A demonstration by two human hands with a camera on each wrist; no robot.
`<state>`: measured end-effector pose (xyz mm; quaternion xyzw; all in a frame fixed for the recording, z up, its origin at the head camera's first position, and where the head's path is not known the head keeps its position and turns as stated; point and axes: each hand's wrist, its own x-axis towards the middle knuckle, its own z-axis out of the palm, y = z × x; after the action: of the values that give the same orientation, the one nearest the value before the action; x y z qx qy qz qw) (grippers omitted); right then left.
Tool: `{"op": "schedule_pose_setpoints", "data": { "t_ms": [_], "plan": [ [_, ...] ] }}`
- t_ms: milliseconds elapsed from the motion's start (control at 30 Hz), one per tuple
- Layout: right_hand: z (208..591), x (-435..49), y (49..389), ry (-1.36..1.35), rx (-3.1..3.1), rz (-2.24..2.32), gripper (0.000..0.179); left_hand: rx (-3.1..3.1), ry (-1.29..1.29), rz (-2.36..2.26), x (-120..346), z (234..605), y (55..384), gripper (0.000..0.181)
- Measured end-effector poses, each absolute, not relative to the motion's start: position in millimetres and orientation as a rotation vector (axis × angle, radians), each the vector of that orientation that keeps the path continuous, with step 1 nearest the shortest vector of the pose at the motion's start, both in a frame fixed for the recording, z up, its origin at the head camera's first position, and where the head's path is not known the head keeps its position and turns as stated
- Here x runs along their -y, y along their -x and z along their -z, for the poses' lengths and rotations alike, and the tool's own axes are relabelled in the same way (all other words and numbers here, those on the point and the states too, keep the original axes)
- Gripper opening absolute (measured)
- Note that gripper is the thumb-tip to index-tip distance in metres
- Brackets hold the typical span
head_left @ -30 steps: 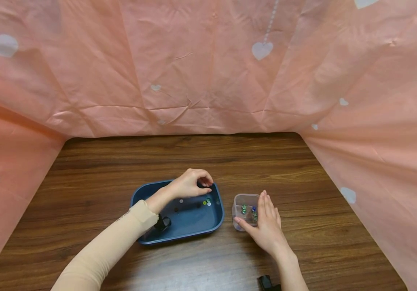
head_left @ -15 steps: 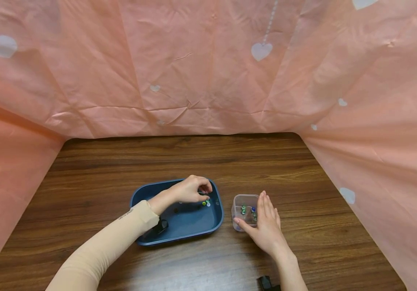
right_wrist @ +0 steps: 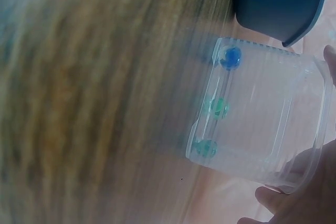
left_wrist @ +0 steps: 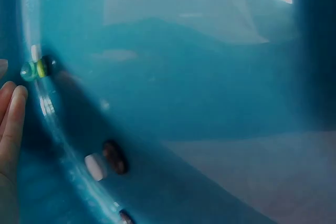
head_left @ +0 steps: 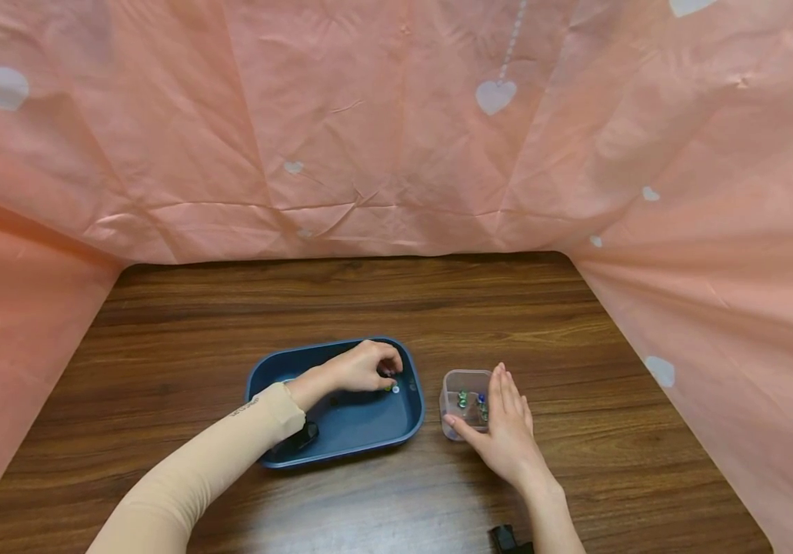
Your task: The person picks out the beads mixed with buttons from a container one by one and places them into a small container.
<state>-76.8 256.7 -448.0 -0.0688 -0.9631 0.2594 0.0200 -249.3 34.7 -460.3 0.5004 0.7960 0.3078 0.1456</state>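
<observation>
My left hand (head_left: pixel 363 368) reaches down into the blue tray (head_left: pixel 375 423) near its far right corner, thumb and fingers apart and bent. In the left wrist view its fingertips (left_wrist: pixel 19 94) sit right beside a green glass marble (left_wrist: pixel 28 72). A yellow-green button-like disc (left_wrist: pixel 42 68) lies against that marble, with small white and dark pieces around it. My right hand (head_left: pixel 510 442) holds a clear plastic box (right_wrist: pixel 262 98), thumb at its near left corner and fingers along its right side. Inside are a blue marble (right_wrist: pixel 231 57) and several green marbles (right_wrist: pixel 219 108).
Farther along the tray floor lie a white disc (left_wrist: pixel 95 166) and a dark brown disc (left_wrist: pixel 115 157). The brown wooden table (head_left: pixel 341 292) carries both containers, tray left of box. A pink cloth (head_left: pixel 396 138) with white hearts hangs behind and along both sides.
My left hand has lowered deeper into the tray, toward the small pieces, which it now partly covers. The right hand and the clear box have stayed in place.
</observation>
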Motion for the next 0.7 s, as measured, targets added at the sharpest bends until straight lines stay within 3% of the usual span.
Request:
{"op": "schedule_pose_setpoints", "data": {
  "t_ms": [700],
  "plan": [
    [446.8, -255.7, 77.3, 0.220, 2.996, -0.812, 0.112, -2.321, -1.491, -0.863, -39.2, 469.9, 250.4, 0.014]
  ]
}}
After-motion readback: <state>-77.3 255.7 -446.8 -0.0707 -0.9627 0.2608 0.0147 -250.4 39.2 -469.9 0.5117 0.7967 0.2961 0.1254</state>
